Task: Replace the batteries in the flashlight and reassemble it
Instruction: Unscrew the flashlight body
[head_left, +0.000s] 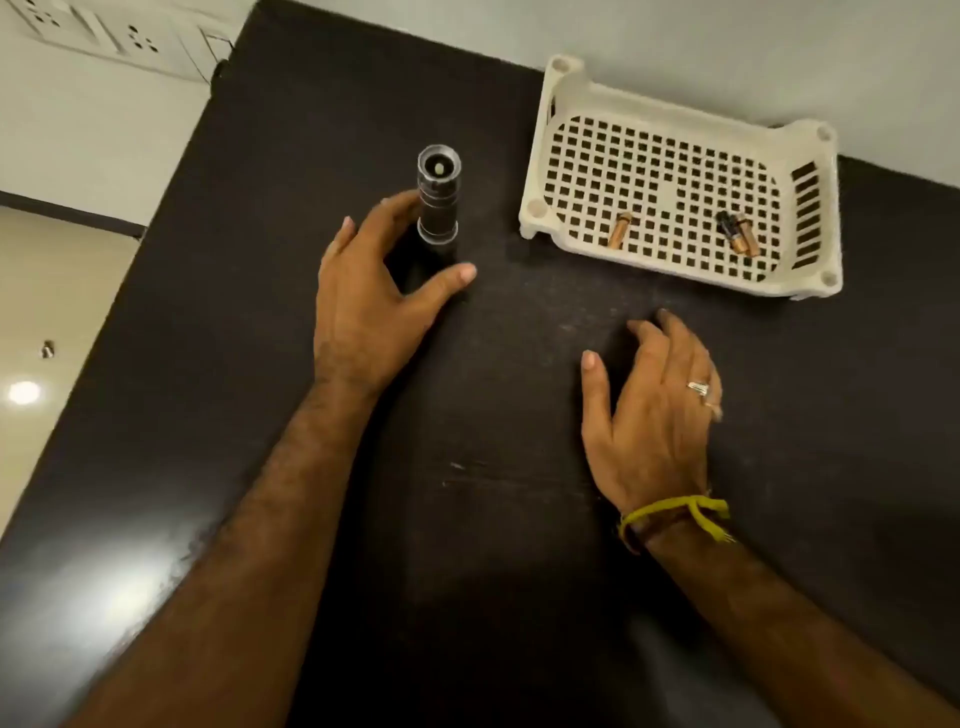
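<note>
A black flashlight (439, 202) with silver rings stands upright on the dark table (519, 467), lens end up. My left hand (369, 301) curves around its lower body, fingers on the left side and thumb in front, spread and not clearly closed on it. My right hand (654, 410) rests flat on the table to the right, fingers apart, holding nothing. A white perforated basket (550, 156) at the back right holds one copper-coloured battery (620, 229) on its left and two more batteries (737, 234) lying together toward its right.
The table's left edge runs diagonally from the upper middle to the lower left, with floor beyond it. A white wall with sockets (104, 31) stands behind. A yellow band (675, 512) is on my right wrist.
</note>
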